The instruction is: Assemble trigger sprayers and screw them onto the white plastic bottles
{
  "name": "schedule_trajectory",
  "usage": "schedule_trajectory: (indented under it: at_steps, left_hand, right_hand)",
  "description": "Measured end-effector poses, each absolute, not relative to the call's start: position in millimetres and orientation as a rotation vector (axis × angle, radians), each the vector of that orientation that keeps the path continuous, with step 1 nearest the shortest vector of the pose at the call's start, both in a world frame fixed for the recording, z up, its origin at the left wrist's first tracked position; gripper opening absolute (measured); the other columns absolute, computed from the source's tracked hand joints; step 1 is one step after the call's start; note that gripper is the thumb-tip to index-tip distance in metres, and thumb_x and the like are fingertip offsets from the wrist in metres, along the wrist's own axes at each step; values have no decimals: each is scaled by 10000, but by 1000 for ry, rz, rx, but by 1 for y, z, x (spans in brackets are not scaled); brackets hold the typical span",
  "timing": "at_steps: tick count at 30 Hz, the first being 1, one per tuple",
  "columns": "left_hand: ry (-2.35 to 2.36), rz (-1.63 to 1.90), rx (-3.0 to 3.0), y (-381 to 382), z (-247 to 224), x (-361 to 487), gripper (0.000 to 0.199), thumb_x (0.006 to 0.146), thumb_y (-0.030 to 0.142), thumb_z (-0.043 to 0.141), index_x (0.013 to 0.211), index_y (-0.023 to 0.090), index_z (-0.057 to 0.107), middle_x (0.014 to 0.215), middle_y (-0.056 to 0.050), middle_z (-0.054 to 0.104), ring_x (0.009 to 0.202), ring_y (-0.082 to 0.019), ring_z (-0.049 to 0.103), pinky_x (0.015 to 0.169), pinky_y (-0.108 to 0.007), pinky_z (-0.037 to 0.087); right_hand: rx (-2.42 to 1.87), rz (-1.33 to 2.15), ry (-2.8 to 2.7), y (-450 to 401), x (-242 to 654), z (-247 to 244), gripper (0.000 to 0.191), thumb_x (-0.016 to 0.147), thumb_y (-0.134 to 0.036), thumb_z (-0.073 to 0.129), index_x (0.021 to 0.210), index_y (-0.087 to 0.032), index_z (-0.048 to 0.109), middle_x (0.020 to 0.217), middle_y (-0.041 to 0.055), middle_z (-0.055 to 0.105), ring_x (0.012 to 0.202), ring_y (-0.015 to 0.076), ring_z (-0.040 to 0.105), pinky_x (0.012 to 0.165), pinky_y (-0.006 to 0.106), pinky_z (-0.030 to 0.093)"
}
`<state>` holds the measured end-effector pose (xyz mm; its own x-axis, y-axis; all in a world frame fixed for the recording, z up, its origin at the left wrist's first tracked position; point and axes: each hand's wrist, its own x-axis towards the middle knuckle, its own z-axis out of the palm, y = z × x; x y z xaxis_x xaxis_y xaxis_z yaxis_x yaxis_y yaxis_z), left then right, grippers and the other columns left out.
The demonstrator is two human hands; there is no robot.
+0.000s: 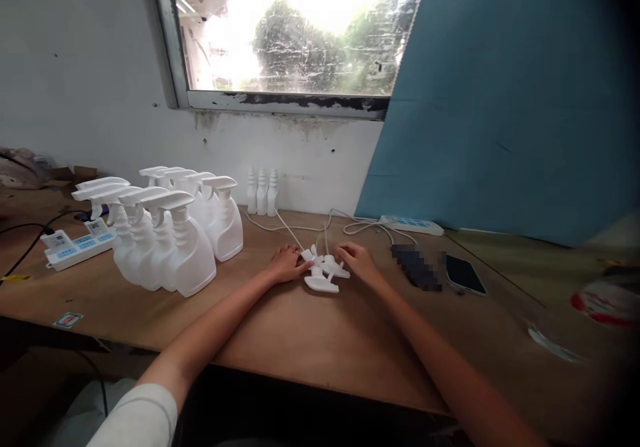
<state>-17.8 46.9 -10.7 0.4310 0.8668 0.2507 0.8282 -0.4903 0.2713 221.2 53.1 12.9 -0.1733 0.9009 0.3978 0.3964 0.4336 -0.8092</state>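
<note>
White spray trigger heads [321, 284] lie on the table between my hands, a few of them close together. Thin dip tubes [289, 228] run from them toward the wall. My left hand [287, 264] rests at their left side, thumb and fingers closed around the nearest trigger head [307, 255]. On the right, my right hand [357, 261] has its fingers curled in a pinch beside the heads; whatever is between the fingertips is hidden. White spray bottles [193, 260] with trigger heads fitted stand in two rows to the left.
Three small white bottles [262, 197] stand against the wall. A power strip [83, 249] lies at the left, another power strip [413, 224] at the back right with a white cable. A phone [465, 274] and a blurred dark object [417, 268] lie to the right.
</note>
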Motion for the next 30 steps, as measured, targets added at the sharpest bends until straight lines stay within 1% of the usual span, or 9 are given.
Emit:
schedule_trajectory:
  at_steps: [3, 5, 7, 9, 13, 18, 22, 26, 30]
  left_hand:
    - [1589, 548, 2561, 55, 3, -11, 668, 909, 672, 292, 1042, 167, 709, 1188, -158, 648, 1143, -322, 563, 969, -449, 427]
    - [1713, 532, 2451, 66, 15, -12, 705, 890, 701, 295, 859, 159, 744, 1010, -174, 704, 1015, -327, 636, 881, -428, 467]
    - [1875, 616, 2276, 83, 31, -16, 680, 870, 704, 353, 747, 160, 742, 863, -173, 719, 910, -321, 673, 818, -405, 482]
    - [2014, 797, 2116, 106, 48, -24, 593, 875, 650, 413, 750, 170, 739, 838, -160, 724, 899, -312, 681, 816, -390, 482]
    - [2161, 1091, 1928, 163, 83, -43, 402, 947, 444, 383, 1033, 192, 684, 1124, -133, 682, 1054, -278, 649, 883, -366, 474]
    - [2237, 1269, 1747, 226, 102, -55, 484, 905, 392, 498, 1348, 208, 430, 1428, -138, 453, 1156, -280, 606, 913, -365, 486]
    - [2154, 1376, 1687, 259, 102, -51, 627, 880, 381, 548, 1422, 196, 292, 1493, -160, 374, 1256, -312, 535, 969, -411, 467]
    - [2165, 1378, 1563, 280, 97, -46, 699, 869, 385, 554, 1454, 190, 225, 1468, -174, 430, 1230, -332, 553, 975, -455, 457]
    - [2215, 1295, 1583, 286, 90, -44, 580, 864, 381, 561, 1388, 200, 392, 1403, -158, 510, 1168, -327, 593, 941, -438, 470]
  right_hand:
    - [-1135, 420, -1984, 28, 236, 6, 295, 882, -402, 502, 997, -163, 630, 888, 87, 674, 701, 183, 593, 672, 326, 500]
    - [-1018, 282, -2243, 12, 243, 3, 326, 917, -291, 471, 1203, -174, 575, 1140, 131, 636, 929, 219, 617, 846, 387, 507]
    - [-944, 96, -2461, 3, 247, 3, 410, 908, -166, 425, 1300, -207, 536, 1313, 144, 559, 1112, 258, 567, 941, 452, 470]
    - [-894, -41, -2620, 3, 249, 6, 527, 861, -45, 380, 1342, -217, 510, 1376, 138, 526, 1173, 278, 529, 959, 484, 451]
    - [-802, -110, -2815, 19, 244, 22, 674, 790, 63, 351, 1385, -234, 459, 1391, 99, 537, 1194, 260, 515, 979, 457, 435]
    - [-704, -115, -2906, 39, 230, 35, 498, 841, -23, 464, 1298, -220, 492, 1238, 72, 630, 1073, 242, 575, 957, 397, 430]
    - [-644, -95, -2949, 48, 218, 35, 398, 826, -75, 527, 1189, -239, 514, 1187, 51, 643, 986, 229, 608, 904, 359, 440]
    - [-637, -23, -2970, 51, 213, 40, 349, 842, -97, 543, 1163, -232, 527, 1053, 36, 682, 917, 221, 625, 915, 361, 429]
    - [-687, 233, -2925, 54, 217, 54, 427, 870, -118, 541, 1280, -230, 502, 1135, 54, 661, 1044, 213, 594, 994, 350, 378]
